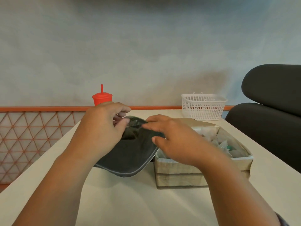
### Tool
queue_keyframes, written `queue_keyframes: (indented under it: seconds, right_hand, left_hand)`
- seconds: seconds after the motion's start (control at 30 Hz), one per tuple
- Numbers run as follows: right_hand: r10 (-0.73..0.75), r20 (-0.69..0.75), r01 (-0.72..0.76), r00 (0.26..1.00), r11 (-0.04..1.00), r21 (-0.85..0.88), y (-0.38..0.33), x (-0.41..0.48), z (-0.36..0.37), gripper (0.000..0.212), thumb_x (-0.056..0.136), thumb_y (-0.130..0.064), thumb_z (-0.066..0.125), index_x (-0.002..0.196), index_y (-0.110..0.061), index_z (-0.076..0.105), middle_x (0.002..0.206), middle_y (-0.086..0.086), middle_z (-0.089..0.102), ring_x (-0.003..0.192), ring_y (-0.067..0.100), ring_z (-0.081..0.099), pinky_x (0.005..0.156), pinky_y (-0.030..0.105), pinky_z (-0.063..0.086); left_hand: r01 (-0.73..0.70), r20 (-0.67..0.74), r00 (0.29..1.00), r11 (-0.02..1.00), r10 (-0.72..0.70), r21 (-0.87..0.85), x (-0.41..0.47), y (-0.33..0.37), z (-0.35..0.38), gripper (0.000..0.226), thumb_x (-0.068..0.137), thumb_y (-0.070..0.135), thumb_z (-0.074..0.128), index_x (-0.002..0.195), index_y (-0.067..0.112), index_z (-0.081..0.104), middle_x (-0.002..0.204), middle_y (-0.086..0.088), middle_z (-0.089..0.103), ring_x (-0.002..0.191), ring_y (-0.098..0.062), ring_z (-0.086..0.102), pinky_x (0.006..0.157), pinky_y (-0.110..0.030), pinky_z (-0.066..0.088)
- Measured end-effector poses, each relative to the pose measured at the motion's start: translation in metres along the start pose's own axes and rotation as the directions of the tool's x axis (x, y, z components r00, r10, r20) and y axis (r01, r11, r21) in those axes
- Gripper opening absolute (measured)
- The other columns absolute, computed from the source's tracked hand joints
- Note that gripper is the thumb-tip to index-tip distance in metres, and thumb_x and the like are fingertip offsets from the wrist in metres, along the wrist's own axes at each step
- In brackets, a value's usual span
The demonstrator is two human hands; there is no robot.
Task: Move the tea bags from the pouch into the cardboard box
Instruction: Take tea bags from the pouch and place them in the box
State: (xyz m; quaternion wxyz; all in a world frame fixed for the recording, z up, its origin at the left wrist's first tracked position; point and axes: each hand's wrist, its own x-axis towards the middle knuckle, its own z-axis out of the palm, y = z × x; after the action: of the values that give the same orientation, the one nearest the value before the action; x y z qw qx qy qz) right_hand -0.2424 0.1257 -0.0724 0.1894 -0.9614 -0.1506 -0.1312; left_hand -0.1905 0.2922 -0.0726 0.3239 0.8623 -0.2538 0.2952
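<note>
Blurred: tea bags [223, 141] in cardboard box [179, 170], uncounted
Pouch [128, 159]: one, pinched by left hand [101, 128], touched by straight fingers [156, 123] of right hand [177, 142]

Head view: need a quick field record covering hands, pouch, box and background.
pouch: dark, on table, left of box
left hand: pinches the pouch's mouth
right hand: fingers straight, tips at the pouch's mouth
box: open top, tea bags inside
background: red cup, white basket, black chair
</note>
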Motion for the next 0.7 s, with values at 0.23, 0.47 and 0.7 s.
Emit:
queue_keyframes:
  seconds: [0.23,0.47,0.7]
  right_hand:
    - [0.049,-0.099,-0.049,0.994,0.999,0.002,0.011,0.003,0.001,0.051,0.093,-0.007,0.045,0.139,-0.027,0.040,0.147,-0.016,0.033,0.131,0.008,0.034,0.100,0.011,0.021]
    - [-0.018,-0.066,0.018,0.998,1.000,0.002,-0.006,-0.003,0.003,0.049,0.077,-0.049,0.066,0.124,-0.041,0.054,0.150,-0.028,-0.005,0.139,0.005,-0.015,0.115,0.040,0.007]
    - [-0.093,0.073,0.110,0.993,0.951,-0.288,-0.020,0.000,0.021,0.039,0.072,-0.052,0.068,0.108,-0.037,0.064,0.136,-0.026,-0.043,0.129,0.014,-0.043,0.108,0.055,-0.015]
  left_hand:
    - [0.040,0.089,0.995,0.996,-0.046,0.074,-0.001,0.001,-0.008,0.035,0.085,0.014,0.061,0.115,0.032,0.062,0.093,0.015,0.059,0.074,-0.006,0.053,0.059,-0.005,0.030]
    - [0.014,-0.029,1.000,0.992,-0.010,0.125,0.002,-0.004,-0.011,0.031,0.085,0.009,0.058,0.110,0.024,0.067,0.094,-0.002,0.070,0.072,-0.014,0.049,0.056,-0.018,0.034]
    - [0.039,-0.134,0.991,0.993,-0.023,0.115,0.003,-0.010,-0.014,0.026,0.083,0.006,0.062,0.103,0.019,0.071,0.090,-0.007,0.072,0.070,-0.023,0.054,0.067,-0.024,0.036]
